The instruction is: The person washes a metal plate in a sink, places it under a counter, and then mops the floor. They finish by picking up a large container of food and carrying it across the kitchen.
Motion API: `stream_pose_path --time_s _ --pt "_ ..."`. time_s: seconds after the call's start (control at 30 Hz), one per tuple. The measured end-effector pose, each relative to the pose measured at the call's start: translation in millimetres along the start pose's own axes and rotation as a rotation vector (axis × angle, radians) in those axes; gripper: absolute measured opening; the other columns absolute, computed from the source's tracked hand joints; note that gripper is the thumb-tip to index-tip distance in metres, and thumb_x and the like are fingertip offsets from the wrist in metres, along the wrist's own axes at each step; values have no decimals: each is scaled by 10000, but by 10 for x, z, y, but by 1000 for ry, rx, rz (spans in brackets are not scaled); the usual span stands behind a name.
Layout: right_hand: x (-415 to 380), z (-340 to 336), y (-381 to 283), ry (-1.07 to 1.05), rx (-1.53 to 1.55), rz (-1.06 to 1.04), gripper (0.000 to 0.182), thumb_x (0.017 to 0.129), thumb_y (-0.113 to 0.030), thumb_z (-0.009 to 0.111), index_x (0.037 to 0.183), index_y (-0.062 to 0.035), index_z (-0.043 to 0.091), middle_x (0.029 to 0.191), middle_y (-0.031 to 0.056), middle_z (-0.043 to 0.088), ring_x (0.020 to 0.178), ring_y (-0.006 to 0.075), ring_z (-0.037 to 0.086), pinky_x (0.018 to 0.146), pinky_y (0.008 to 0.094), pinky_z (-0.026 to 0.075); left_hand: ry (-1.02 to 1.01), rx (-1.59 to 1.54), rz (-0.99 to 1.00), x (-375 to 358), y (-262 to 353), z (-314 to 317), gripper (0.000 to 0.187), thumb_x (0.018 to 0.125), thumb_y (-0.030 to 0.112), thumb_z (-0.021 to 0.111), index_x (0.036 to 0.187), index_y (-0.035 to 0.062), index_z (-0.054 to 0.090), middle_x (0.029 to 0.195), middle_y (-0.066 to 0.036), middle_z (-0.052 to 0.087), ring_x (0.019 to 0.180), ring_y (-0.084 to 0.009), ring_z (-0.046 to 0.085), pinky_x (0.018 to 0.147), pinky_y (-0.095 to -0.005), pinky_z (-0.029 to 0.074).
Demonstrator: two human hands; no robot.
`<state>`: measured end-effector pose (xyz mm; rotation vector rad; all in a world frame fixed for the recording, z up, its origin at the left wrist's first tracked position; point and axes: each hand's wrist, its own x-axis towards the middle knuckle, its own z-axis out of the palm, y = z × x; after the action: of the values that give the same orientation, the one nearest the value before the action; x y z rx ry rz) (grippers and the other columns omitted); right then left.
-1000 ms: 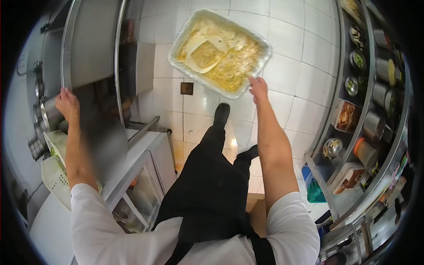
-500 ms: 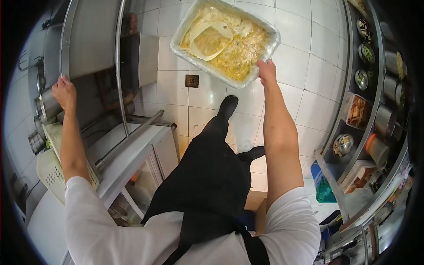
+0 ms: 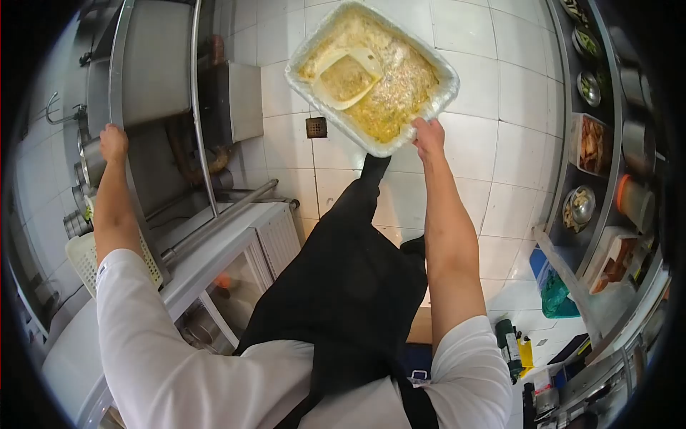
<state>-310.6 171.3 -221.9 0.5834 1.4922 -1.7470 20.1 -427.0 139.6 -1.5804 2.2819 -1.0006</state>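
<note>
My right hand (image 3: 429, 138) grips the near corner of a rectangular tub (image 3: 444, 100) lined with clear plastic. Inside lies a yellowish, wet food mixture (image 3: 409, 80), and a cream plastic container (image 3: 331, 94) sits partly sunk in it at the left. The tub hangs tilted over the tiled floor, held by this one hand in view. At the left, my left hand (image 3: 113, 144) has its fingers curled at the front edge of a steel sink counter (image 3: 116, 71). Its fingertips are partly hidden by the hand.
White floor tiles (image 3: 471, 164) surround a square drain (image 3: 316, 128). A white-topped fridge (image 3: 236, 232) and a perforated basket (image 3: 82, 261) stand at the left. Along the right, a steel shelf holds bowls (image 3: 580, 204) and a tray of orange food (image 3: 592, 143). A blue bin (image 3: 554, 286) stands below.
The tub has shifted slightly right and tilted more, still in my right hand. The cream container looks turned within the mixture. My left hand stays by the counter edge.
</note>
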Motion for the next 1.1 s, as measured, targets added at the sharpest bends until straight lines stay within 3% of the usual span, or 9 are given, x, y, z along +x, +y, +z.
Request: stream_pose_path --time_s 0.23,0.37,0.4,0.43,0.47,0.53,0.73,0.87,1.1 --pt "-370 -1140 81 31 -75 46 312 786 -82 591 1089 -9 571 931 82 626 754 182 619 570 320 508 -364 288 214 439 -408 638 395 875 203 532 1245 65 556 1273 -205 538 1116 -437 544 891 -522 496" --pt "-625 -1889 119 56 -106 57 339 811 -91 565 1143 -24 547 1019 84 628 859 202 634 655 355 547 -133 80 409 -1527 1164 -790 507 821 211 612 1276 36 474 1306 -178 473 1234 -409 431 917 -548 471" --pt "-718 -2079 150 70 -109 59 338 813 -95 564 1143 -24 549 1020 83 628 860 201 634 656 357 549 -21 -10 549 -1715 1384 -262 503 806 217 635 1250 31 489 1248 -194 506 1198 -395 476 943 -507 463" --pt "-797 -2280 195 99 -119 69 341 813 -96 565 1146 -24 550 1022 82 629 859 200 635 658 359 551 -281 -225 685 -2083 1848 -537 527 809 195 630 1293 47 480 1268 -211 518 1157 -383 520 956 -456 462" --pt "-864 -2469 246 125 -126 79 344 812 -96 566 1148 -24 550 1023 81 631 858 199 635 661 360 552 -288 -413 740 -2202 2174 326 463 824 189 611 1253 36 531 1247 -213 551 1110 -362 562 938 -431 469" --pt "-1085 -2780 319 187 -85 75 322 801 -88 573 1115 -15 567 983 77 634 809 184 629 620 338 530 -613 -816 638 -3012 3084 -158 434 846 261 618 1197 5 601 1156 -200 631 1067 -338 603 937 -406 460" --pt "-1712 -3675 673 331 30 -3 260 778 -75 592 1024 8 613 888 71 652 729 150 617 576 289 484 -913 -1123 872 -4150 4631 -594 408 903 280 545 1173 -18 620 1038 -194 682 931 -272 655 843 -357 492" --pt "-2093 -4185 954 397 -22 27 279 782 -91 602 1049 -14 621 876 61 654 708 147 618 582 273 501 -1362 -1201 772 -4682 4916 -1235 423 940 305 542 1268 41 573 1106 -76 640 894 -164 618 770 -291 509" --pt "-2795 -4765 1549 605 105 -104 272 737 -106 629 972 30 643 855 75 652 739 151 605 663 297 486 -1382 -1171 1056 -5682 5040 -1513 288 940 245 560 1031 -5 671 808 -33 645 723 -106 611 643 -249 521"
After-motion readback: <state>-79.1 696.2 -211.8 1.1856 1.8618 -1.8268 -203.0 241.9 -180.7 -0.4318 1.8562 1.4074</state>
